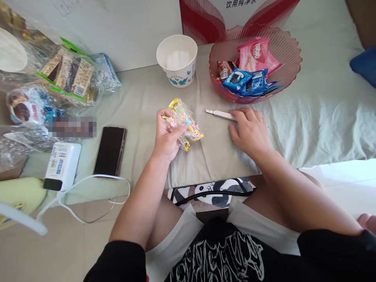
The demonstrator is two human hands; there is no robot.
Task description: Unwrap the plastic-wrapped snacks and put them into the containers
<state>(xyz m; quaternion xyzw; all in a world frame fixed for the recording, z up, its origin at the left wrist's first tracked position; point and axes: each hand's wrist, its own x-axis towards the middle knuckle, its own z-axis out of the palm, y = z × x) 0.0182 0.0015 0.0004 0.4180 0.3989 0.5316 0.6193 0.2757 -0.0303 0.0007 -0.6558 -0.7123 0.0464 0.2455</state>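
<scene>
A person's left hand [167,135] grasps a crinkled yellow snack packet [185,122], lifted just above the pale green cloth [317,113] at the scene's centre. To its right, the right hand [249,131] lies palm-down on the cloth, fingers resting on the near end of a slim white tool [220,114], not closed around it. Farther back stand a paper cup [177,59] and a pink ribbed bowl [289,49] of wrapped biscuits. At near left lie a dark phone [110,150] and a white power bank [62,165].
</scene>
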